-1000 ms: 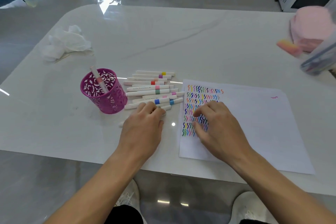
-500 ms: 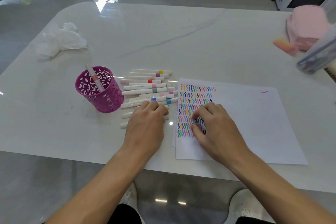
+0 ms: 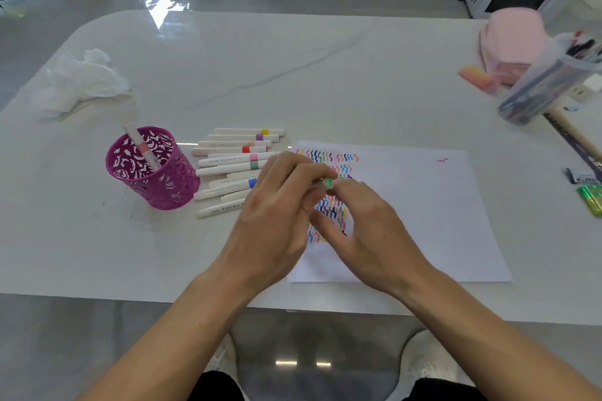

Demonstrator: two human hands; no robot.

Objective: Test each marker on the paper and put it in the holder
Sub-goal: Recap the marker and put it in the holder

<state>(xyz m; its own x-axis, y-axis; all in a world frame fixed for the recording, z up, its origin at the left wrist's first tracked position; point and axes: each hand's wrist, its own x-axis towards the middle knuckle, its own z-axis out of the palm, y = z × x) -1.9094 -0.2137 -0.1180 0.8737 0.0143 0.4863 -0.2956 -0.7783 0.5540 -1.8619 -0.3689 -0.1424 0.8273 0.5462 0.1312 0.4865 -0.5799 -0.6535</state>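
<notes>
Green shows at the end of a white marker (image 3: 326,183) that the left hand (image 3: 277,205) has lifted, its grip clamped round the barrel, probably so the cap end points to the right hand (image 3: 368,231). That hand's index finger touches the green end while the thumb hangs lower; I cannot tell whether its grip has closed on the cap. Both hands meet over the paper (image 3: 417,205) at its nine o'clock edge, above the rows of squiggles, which suits uncapping and testing on the spot. The loose markers (image 3: 234,166) lie on the desk (image 3: 325,75) at ten o'clock from the hands, and the magenta holder (image 3: 153,172) stands at nine o'clock with one peach-banded marker (image 3: 140,147) leaning in it. A second ago the left hand lay flat on the loose markers and the right pressed the paper; now both are raised with one marker picked out.
</notes>
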